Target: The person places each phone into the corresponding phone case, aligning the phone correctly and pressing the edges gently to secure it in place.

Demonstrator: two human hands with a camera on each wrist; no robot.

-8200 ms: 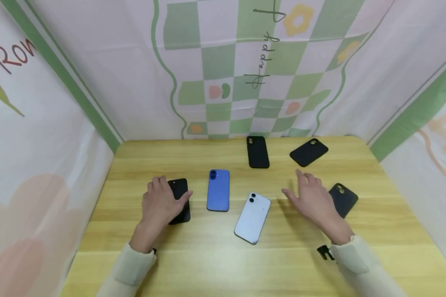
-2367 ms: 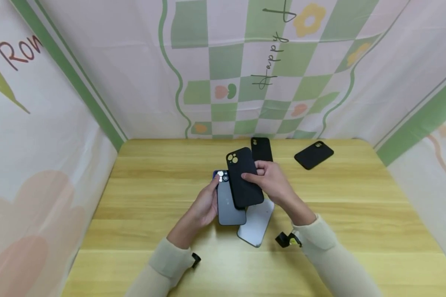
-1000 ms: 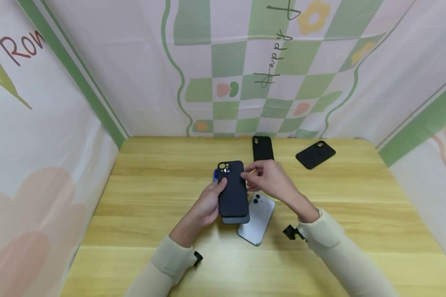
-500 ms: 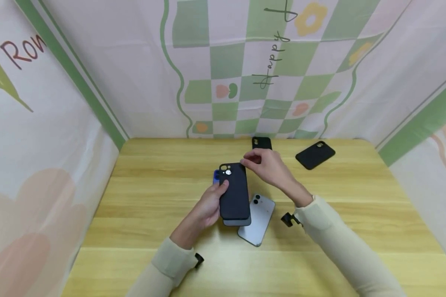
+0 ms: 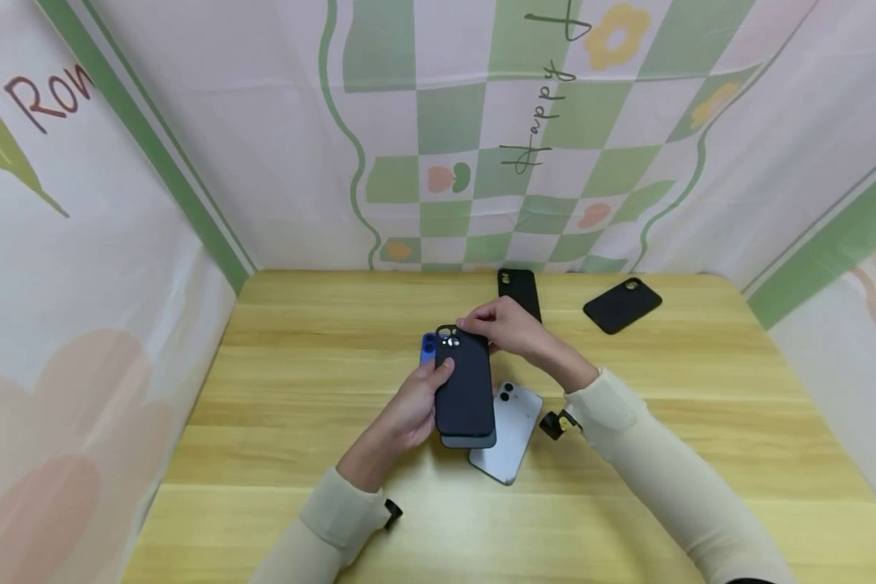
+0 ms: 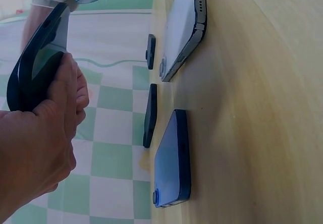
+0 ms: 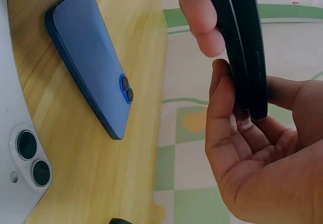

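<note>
My left hand [image 5: 411, 405] holds a grey phone [image 5: 470, 442] from its left side, the thumb lying on the black phone case [image 5: 465, 393] laid over the phone's back. Part of the phone's camera shows through the case's cutout, and a grey strip of phone sticks out below the case's lower edge. My right hand [image 5: 511, 326] pinches the top right corner of case and phone. In the right wrist view, case and phone stand as two dark layers with a thin seam between them, the right hand [image 7: 267, 168] at their end.
Partly behind the held phone lies a blue phone [image 5: 428, 347]; in the right wrist view the blue phone [image 7: 93, 62] shows whole. A white phone [image 5: 514, 426] lies to the right, under the hands. Two more black cases [image 5: 623, 307] lie near the table's back edge, before a patterned cloth.
The dark phone at left and the right-hand case were picked up from the table. The case was then laid onto the phone, and my right hand moved from its side to its top corner.
</note>
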